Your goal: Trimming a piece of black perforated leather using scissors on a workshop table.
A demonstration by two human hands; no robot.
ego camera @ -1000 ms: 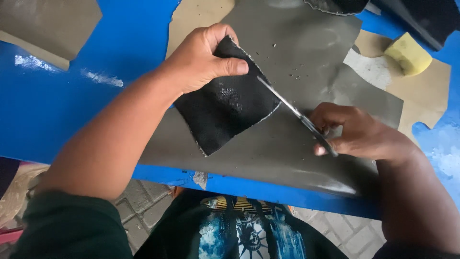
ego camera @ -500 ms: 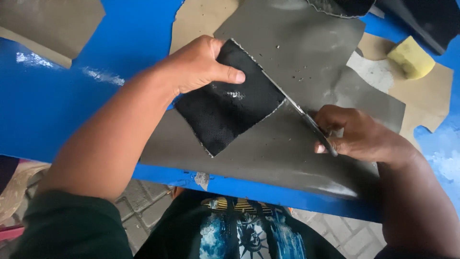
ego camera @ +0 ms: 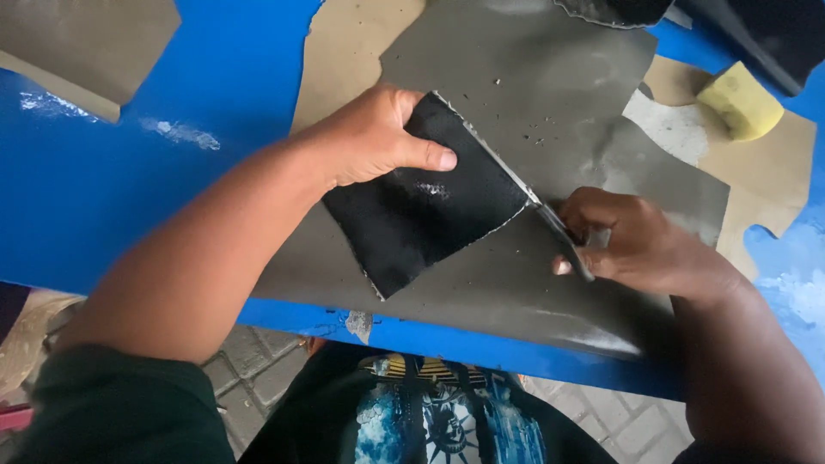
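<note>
Cutting step was in hand. Left hand was closed on the upper corner of a black textured piece, thumb pressed flat on its face and fingers curled behind, holding it lifted and tilted above the grey sheet that covered most of the blue counter. Right hand was wrapped shut around the handles of the scissors; the blades lay along the black piece's upper right edge, tips pointed up towards the left hand's fingers. How far apart the blades stood could not be told.

That edge looked pale and slightly ragged, as did the lower left edge, so I judged this a trimming pass along the side of the piece, with the blades already well along it.

Nearby: a tan sheet under the grey one, a yellow sponge at the far right, dark scraps at the top edge, small crumbs scattered over the grey sheet.

Next move would call for the left hand to keep the piece taut and its fingers clear of the blade tips, while the right hand closed the blades in line with the edge.
</note>
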